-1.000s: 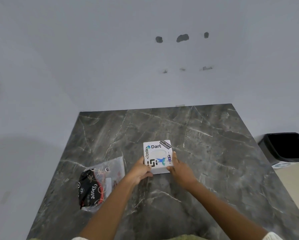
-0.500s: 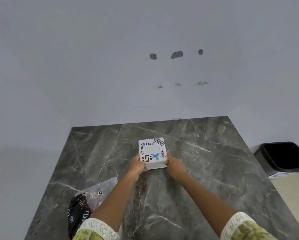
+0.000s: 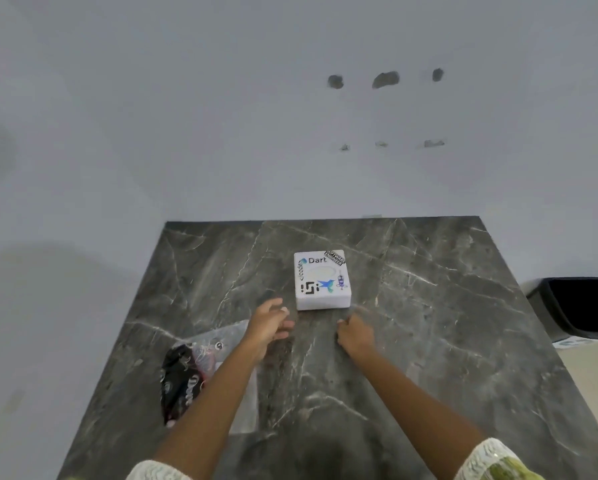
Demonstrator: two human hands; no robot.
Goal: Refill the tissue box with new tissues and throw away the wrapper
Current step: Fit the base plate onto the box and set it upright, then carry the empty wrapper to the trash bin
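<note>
A white square tissue box point(image 3: 322, 280) covered in stickers, with a round opening on top, sits flat on the dark marble table point(image 3: 429, 341), toward its far middle. My left hand point(image 3: 268, 322) hovers just short of the box's near left corner, fingers loosely spread and holding nothing. Near the box's right corner, my right hand point(image 3: 354, 336) rests low over the table with fingers curled and nothing in it. A clear plastic wrapper point(image 3: 221, 344) with a black printed part point(image 3: 180, 382) lies at the table's left, partly hidden under my left forearm.
A black waste bin point(image 3: 581, 306) stands on the floor to the right of the table. A plain wall with several small holes rises behind the table's far edge.
Both hands have let go of the tissue box and drawn back toward me. The box now stands alone on the table.
</note>
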